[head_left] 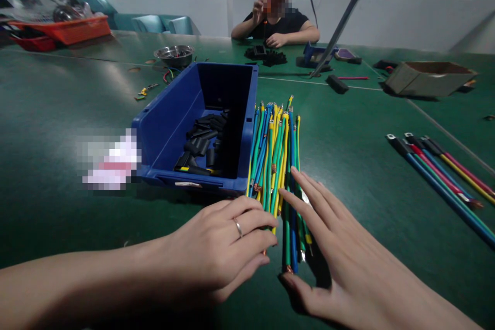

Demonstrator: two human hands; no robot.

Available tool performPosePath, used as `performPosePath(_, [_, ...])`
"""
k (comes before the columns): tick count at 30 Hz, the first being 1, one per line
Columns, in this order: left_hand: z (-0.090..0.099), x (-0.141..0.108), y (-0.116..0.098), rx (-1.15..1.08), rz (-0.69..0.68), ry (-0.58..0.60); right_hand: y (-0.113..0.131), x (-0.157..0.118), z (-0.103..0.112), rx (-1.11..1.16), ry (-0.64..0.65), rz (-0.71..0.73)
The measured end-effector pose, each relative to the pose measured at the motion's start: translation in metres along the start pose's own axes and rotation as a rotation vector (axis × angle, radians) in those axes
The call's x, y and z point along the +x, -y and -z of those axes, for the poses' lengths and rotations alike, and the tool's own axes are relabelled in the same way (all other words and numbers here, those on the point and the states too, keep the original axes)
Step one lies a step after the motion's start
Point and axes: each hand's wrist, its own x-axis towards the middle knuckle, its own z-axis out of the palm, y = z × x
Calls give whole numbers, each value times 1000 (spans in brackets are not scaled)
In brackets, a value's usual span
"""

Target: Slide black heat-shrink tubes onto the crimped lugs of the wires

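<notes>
A bundle of yellow-green and blue cables (276, 149) lies lengthwise on the green table, several with metal lugs or bare copper at their ends. My left hand (228, 242), with a ring on one finger, rests at the bundle's near left side. Its fingers are loosely bent over the lower cable ends, and its thumb is hidden. At the right side, my right hand (332, 237) is spread, thumb apart from the fingers, fingertips at the cables' edge. Against the bundle's left stands a blue bin (166, 129) with short black sleeves (203, 139) in it.
Thicker cables with black-sleeved lugs (436, 165) lie at right. Beyond are an open cardboard box (429, 80), a slanted metal pole (344, 20) and a metal bowl (174, 55). Orange baskets (85, 31) stand far left. Across the table, a person (276, 26) sits near black parts.
</notes>
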Motion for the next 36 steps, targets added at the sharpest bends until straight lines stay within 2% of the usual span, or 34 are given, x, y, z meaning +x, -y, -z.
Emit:
performPosePath(3, [0, 0, -1, -2, 17, -4, -1, 1, 1, 6, -12, 7])
performPosePath(11, [-1, 0, -1, 4, 12, -6, 4, 5, 8, -82, -62, 142])
performPosePath(21, [0, 0, 0, -4, 14, 1, 4, 4, 9, -94, -62, 138])
performPosePath(29, [1, 0, 0, 29, -13, 18, 11, 11, 18, -25, -91, 210])
performPosePath(33, [0, -1, -2, -9, 24, 33, 11, 10, 18, -18, -95, 203])
performPosePath(36, [-1, -1, -3, 22, -8, 52, 10, 8, 16, -24, -90, 188])
